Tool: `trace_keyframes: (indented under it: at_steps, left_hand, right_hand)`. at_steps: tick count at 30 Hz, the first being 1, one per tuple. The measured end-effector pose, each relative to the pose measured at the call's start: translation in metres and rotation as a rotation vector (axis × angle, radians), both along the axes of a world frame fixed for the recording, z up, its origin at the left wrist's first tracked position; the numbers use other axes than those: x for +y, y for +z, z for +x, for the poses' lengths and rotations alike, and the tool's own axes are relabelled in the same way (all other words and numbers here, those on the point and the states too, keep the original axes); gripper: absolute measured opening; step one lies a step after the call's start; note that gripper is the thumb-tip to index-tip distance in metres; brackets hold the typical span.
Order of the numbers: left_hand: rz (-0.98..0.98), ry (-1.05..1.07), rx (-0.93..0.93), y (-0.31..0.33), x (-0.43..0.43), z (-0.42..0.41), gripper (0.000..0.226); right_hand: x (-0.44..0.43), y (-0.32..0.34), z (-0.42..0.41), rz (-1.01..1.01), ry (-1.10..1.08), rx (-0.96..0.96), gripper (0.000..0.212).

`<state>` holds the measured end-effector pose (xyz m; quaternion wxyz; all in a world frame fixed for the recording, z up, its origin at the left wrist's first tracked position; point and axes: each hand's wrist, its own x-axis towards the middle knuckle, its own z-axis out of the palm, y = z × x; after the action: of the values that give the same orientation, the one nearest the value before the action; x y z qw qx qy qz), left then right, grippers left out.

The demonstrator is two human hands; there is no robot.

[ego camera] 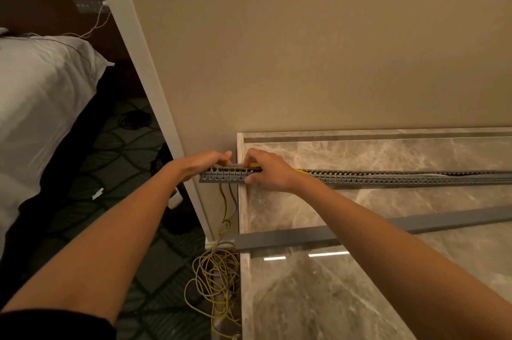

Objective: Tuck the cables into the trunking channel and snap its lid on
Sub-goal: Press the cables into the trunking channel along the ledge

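Observation:
A long grey slotted trunking channel (pixel 388 177) lies along the marble counter (pixel 401 151), its left end sticking out past the counter's edge. Yellow and grey cables (pixel 214 276) run inside it, drop from the left end and coil on the floor. My left hand (pixel 206 161) grips the channel's far wall at the left end. My right hand (pixel 266 170) pinches the yellow and grey cables at the top of the channel, thumb on its front wall. The flat grey lid (pixel 293 240) lies loose on the counter, nearer to me.
A beige wall (pixel 304 48) rises directly behind the counter, with a white corner trim (pixel 155 90) to the left. A bed with a white pillow (pixel 41 95) stands at left above patterned carpet (pixel 116 151). Dark cords lie on the floor there.

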<state>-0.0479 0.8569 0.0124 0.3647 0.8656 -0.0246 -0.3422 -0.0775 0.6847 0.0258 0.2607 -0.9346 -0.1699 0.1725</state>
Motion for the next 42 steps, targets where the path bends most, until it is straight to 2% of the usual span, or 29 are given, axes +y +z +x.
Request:
trace_keyframes:
  at_steps: [3, 6, 11, 13, 16, 18, 24, 29, 32, 35, 42]
  left_hand:
    - [0.010, -0.025, 0.051, -0.005, 0.009, 0.004, 0.056]
    - [-0.014, 0.014, 0.021, -0.011, 0.010, 0.006, 0.061]
    - [-0.013, 0.182, -0.328, -0.017, 0.003, 0.007, 0.058]
    - [-0.027, 0.224, -0.436, -0.017, 0.003, 0.006, 0.056]
    - [-0.040, 0.338, -0.608, -0.016, 0.005, 0.004, 0.056]
    - [-0.023, 0.367, -0.672, -0.018, 0.007, 0.001, 0.057]
    - [0.030, 0.389, -0.700, -0.018, 0.008, -0.009, 0.048]
    - [0.033, 0.322, -0.712, -0.019, 0.006, -0.023, 0.036]
    - [0.044, 0.273, -0.805, -0.019, 0.006, -0.028, 0.021]
    - [0.038, 0.243, -0.893, -0.018, 0.010, -0.034, 0.021]
    - [0.046, 0.206, -0.768, -0.013, 0.020, -0.044, 0.019]
  right_hand:
    - [-0.001, -0.004, -0.001, -0.016, 0.023, -0.020, 0.025]
    - [-0.001, -0.007, -0.003, -0.029, 0.038, -0.046, 0.016]
    - [-0.002, -0.009, -0.007, -0.042, 0.040, -0.123, 0.016]
    - [-0.002, -0.010, -0.010, -0.004, 0.032, -0.147, 0.017]
    - [-0.002, -0.010, -0.012, 0.051, 0.003, -0.161, 0.031]
    - [-0.002, -0.013, -0.012, 0.043, 0.016, -0.197, 0.029]
    - [-0.002, -0.020, -0.014, 0.096, 0.020, -0.208, 0.011]
    - [-0.004, -0.026, -0.016, 0.214, -0.013, -0.190, 0.012]
    - [-0.006, -0.026, -0.014, 0.250, -0.020, -0.156, 0.012]
    - [-0.007, -0.024, -0.013, 0.286, -0.022, -0.109, 0.013]
    - [-0.004, -0.020, -0.012, 0.302, -0.085, -0.060, 0.015]
